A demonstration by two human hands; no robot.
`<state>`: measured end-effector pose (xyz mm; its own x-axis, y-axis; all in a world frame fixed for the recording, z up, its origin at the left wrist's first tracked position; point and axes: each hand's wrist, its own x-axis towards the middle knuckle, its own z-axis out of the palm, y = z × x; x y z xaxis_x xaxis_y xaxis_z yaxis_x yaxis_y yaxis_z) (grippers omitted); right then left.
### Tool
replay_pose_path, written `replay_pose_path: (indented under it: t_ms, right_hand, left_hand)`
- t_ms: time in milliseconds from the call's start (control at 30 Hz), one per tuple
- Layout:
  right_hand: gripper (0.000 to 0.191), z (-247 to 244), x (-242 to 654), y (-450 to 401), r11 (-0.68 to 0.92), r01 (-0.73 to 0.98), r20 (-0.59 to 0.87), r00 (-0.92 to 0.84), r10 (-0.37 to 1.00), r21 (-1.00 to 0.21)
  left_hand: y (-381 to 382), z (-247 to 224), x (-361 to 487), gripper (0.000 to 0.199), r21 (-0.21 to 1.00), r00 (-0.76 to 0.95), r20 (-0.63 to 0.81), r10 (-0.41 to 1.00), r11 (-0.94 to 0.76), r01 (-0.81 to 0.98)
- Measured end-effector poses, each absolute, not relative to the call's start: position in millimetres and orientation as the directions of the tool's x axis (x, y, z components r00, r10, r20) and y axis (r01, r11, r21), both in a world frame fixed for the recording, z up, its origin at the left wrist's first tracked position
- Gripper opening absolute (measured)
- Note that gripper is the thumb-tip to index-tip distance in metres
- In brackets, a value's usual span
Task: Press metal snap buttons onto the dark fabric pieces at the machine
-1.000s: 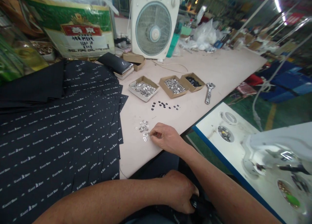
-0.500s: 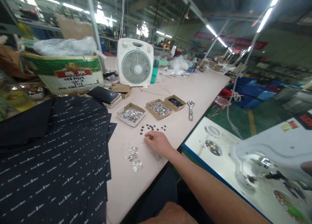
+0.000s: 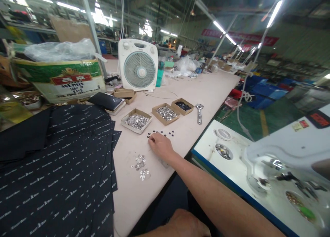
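My right hand reaches over the table with its fingers curled together. Its fingertips are down at a loose scatter of dark snap button caps; what they pinch, if anything, is hidden. Closer to me lies a small spread of silvery snap button parts. At the bottom edge my left hand shows only its back, low beside the table, with its fingers out of sight. Beyond the caps stand a box of silvery ring-like parts, a second box of metal parts and a box of black parts.
Black printed fabric pieces cover the left of the table. A box fan, a black notebook and a large carton stand behind. An adjustable wrench lies right of the boxes. A white machine stands at right.
My right hand has moved forward from the bare tabletop onto the dark caps, covering some. My left hand stays low at the bottom edge. The view has shifted slightly.
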<state>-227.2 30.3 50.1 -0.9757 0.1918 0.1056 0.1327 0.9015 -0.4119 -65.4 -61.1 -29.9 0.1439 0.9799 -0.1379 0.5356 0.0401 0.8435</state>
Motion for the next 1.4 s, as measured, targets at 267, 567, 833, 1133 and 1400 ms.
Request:
replay_pose_path:
  t_ms: [267, 567, 833, 1133, 1400]
  right_hand:
    - [0.001, 82, -159, 54, 0.513, 0.186, -0.045, -0.961, 0.274, -0.838]
    - [0.011, 83, 58, 66, 0.239, 0.394, -0.224, -0.822, 0.523, -0.888]
    - [0.008, 73, 146, 23, 0.125, 0.439, -0.293, -0.759, 0.581, -0.890]
    - [0.005, 53, 160, 6, 0.106, 0.370, -0.245, -0.777, 0.580, -0.923]
    - [0.009, 48, 159, 6, 0.179, 0.269, -0.111, -0.789, 0.604, -0.946]
  left_hand:
    - [-85, 18, -70, 0.012, 0.796, 0.032, -0.105, 0.994, 0.065, 0.601]
    - [-94, 23, -63, 0.014, 0.662, 0.056, 0.049, 0.997, -0.075, 0.745]
    - [-107, 25, -46, 0.023, 0.401, 0.284, 0.392, 0.875, -0.440, 0.803]
    - [-105, 27, -45, 0.020, 0.414, 0.316, 0.458, 0.831, -0.514, 0.751]
    - [-104, 21, -46, 0.021, 0.432, 0.330, 0.448, 0.831, -0.525, 0.733]
